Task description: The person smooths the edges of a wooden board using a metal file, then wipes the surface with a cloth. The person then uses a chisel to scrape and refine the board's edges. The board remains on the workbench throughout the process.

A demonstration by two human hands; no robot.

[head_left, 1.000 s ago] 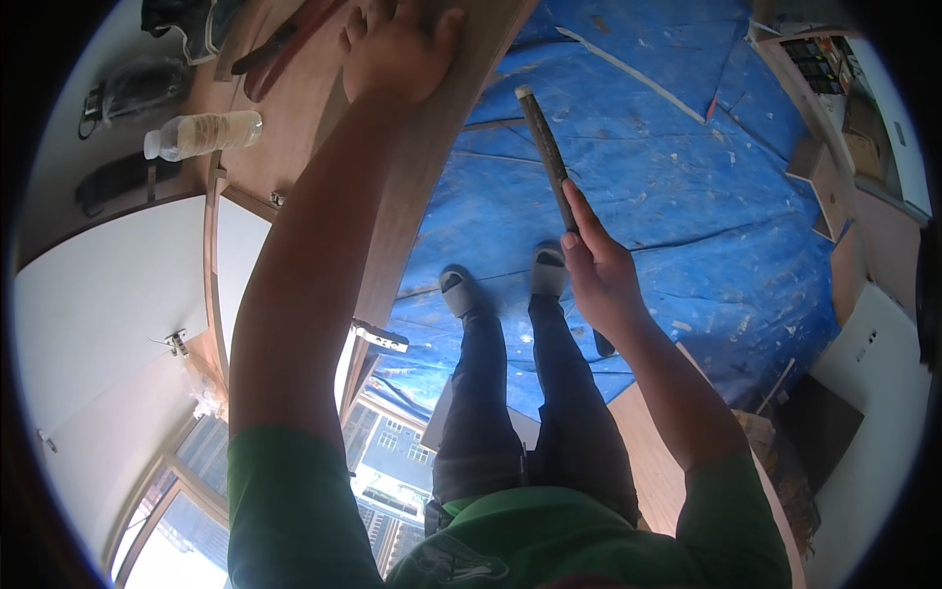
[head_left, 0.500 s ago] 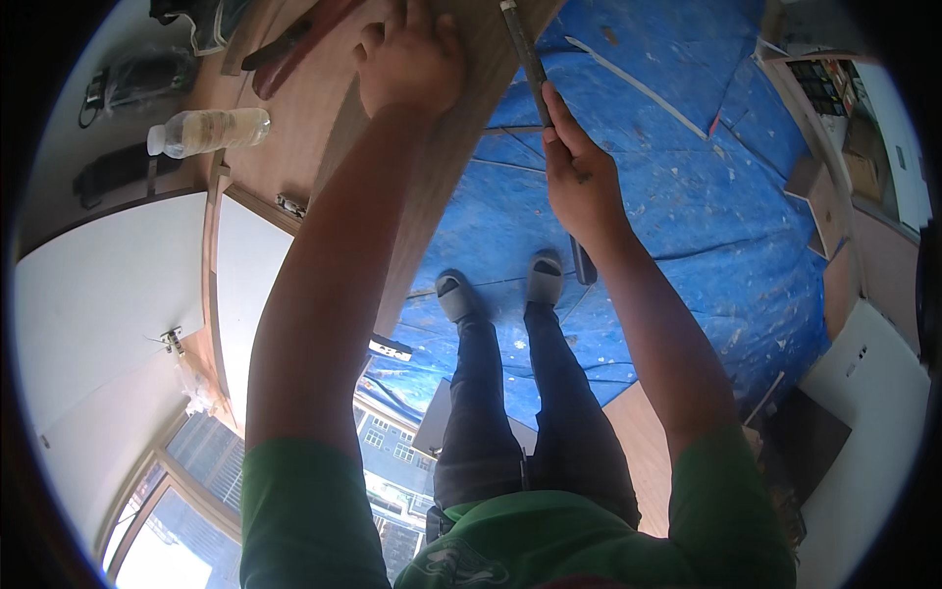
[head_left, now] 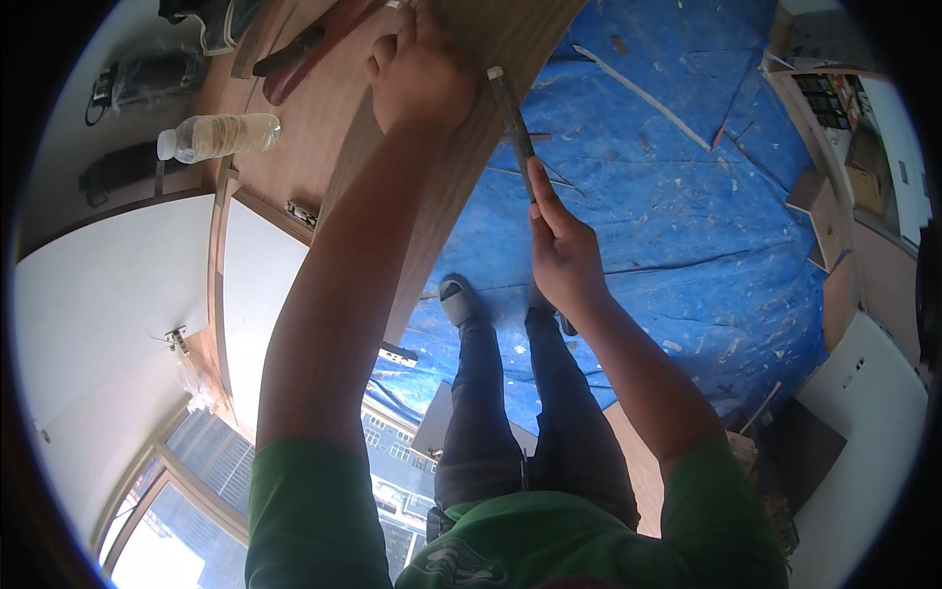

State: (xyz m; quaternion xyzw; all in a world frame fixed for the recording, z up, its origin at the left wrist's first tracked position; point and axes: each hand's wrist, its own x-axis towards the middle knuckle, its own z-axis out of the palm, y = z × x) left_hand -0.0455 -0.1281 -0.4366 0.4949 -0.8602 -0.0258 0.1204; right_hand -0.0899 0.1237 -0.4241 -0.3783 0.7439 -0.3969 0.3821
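Here, the right hand [head_left: 566,263] is wrapped round a dark rod [head_left: 510,113], forefinger along it, the pale tip near the left hand [head_left: 424,83]. That left hand is over the board [head_left: 515,44], fingers bent and partly cropped; I cannot tell whether they pinch anything. Leftward, a red tool [head_left: 287,82] lies on the tabletop [head_left: 319,123], near a bottle [head_left: 234,135].

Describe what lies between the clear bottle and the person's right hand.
In the head view, from the bottle to the right hand: wooden surface, the left forearm crossing over it, more wooden surface, then blue sheeting.
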